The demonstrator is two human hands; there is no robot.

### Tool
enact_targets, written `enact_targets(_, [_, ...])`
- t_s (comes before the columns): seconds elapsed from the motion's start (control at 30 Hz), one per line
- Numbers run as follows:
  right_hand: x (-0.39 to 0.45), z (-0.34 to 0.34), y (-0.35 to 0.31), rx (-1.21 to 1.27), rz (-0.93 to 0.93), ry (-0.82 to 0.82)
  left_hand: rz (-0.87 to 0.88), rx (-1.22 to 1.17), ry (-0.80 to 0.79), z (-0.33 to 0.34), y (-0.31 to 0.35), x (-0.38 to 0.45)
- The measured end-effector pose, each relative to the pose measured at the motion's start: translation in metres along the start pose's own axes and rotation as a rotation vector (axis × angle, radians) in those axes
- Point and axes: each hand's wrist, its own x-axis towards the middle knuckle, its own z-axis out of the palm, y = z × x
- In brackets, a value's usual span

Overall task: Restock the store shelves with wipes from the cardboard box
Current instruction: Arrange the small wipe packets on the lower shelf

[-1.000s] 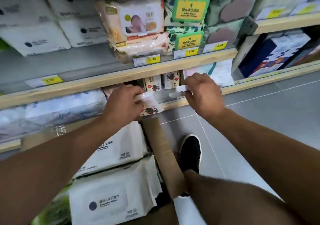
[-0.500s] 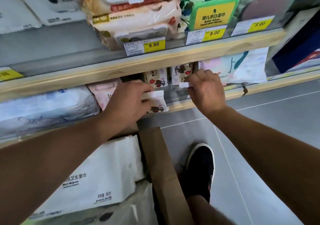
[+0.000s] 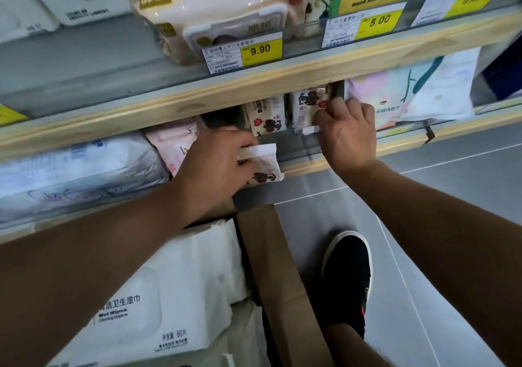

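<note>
My left hand (image 3: 214, 166) grips a small white wipes pack (image 3: 264, 165) printed with a cartoon dog, held at the front edge of the lower shelf (image 3: 310, 166). My right hand (image 3: 348, 135) is closed on another small dog-print pack (image 3: 306, 107) standing on that shelf; a white edge shows under its fingers. Between the hands a third small pack (image 3: 267, 115) stands upright at the back. Below, the cardboard box (image 3: 279, 276) sits on the floor with large white wipes packs (image 3: 175, 296) inside.
The upper shelf (image 3: 254, 84) carries pink and green wipes packs behind price tags 9.90 (image 3: 261, 49) and 5.00 (image 3: 380, 21). Large pale packs (image 3: 70, 166) fill the lower shelf's left; a pastel pack (image 3: 409, 90) lies to the right. My black shoe (image 3: 347, 270) rests on grey floor.
The view has drawn closer to the lower shelf. My right hand has pushed its pack further in and upright. My left hand has held its pack near the shelf's front edge.
</note>
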Motion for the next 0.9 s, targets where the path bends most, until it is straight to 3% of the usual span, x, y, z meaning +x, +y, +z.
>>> enact_targets(0.3, [0.008,-0.005,-0.008,0.117,0.105,-0.051,-0.024,-0.007,0.014,0.001,0.0,0.001])
enact_targets(0.5, [-0.003,-0.002,-0.01,0.217,0.078,-0.307,-0.054,-0.031,0.026,0.001,-0.001,0.003])
enact_targets(0.67, [-0.005,0.003,-0.011,0.249,0.067,-0.427,-0.049,-0.032,0.017,0.004,-0.001,0.002])
enact_targets(0.9, [-0.011,-0.002,-0.007,0.271,0.026,-0.443,-0.06,0.029,0.08,0.011,-0.001,0.005])
